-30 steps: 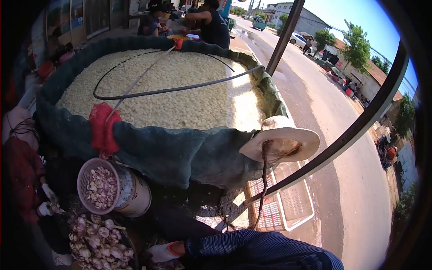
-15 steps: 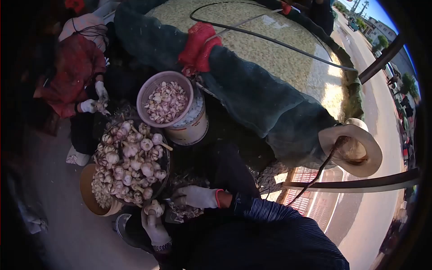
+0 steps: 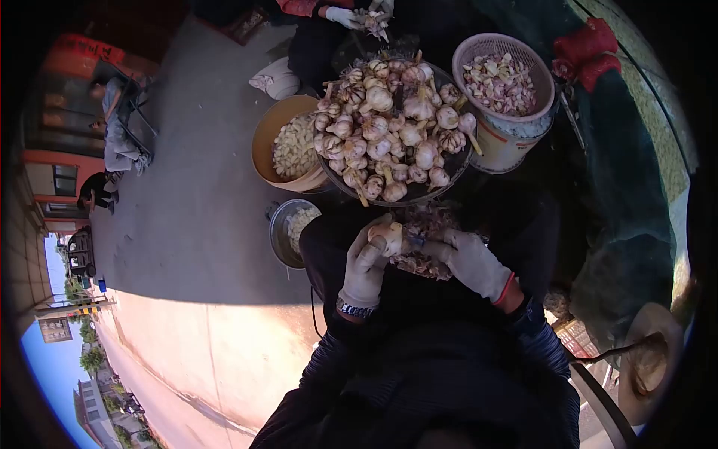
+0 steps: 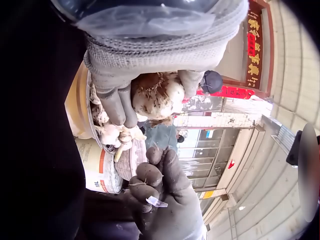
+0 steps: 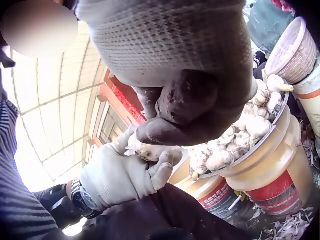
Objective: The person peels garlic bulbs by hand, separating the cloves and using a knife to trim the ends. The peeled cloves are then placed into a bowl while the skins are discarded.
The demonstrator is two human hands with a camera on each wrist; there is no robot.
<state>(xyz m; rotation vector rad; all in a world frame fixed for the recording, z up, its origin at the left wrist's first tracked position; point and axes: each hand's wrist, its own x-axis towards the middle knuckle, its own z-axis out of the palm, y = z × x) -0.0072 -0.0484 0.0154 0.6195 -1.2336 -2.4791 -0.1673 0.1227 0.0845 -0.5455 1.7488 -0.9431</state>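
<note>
My gloved left hand [image 3: 363, 271] grips a garlic bulb [image 3: 389, 238] between thumb and fingers, over my lap. In the left wrist view, brown roots show on the bulb [image 4: 161, 97]. The gloved right hand [image 3: 476, 263] is close beside it with curled fingers. A small flat, pale, blade-like piece [image 4: 156, 201] shows at those fingers; the rest of it is hidden, and I cannot tell its kind. Just beyond both hands is a broad round tray [image 3: 465, 166] heaped with whole garlic bulbs [image 3: 381, 127]. Loose skins [image 3: 426, 263] lie below the hands.
Left of the heap stand a tan bucket [image 3: 263, 146] and a metal pot [image 3: 280, 232], both holding pale cloves. A pink basket [image 3: 544, 93] of cloves sits on a white bucket [image 3: 499, 146]. Another person's gloved hands [image 3: 344, 16] work opposite. Green netting [image 3: 624, 247] edges the right.
The head view has swung down and left from the big netted vat to my lap. Since half a second ago, both hands have come together at the garlic bulb in my left hand.
</note>
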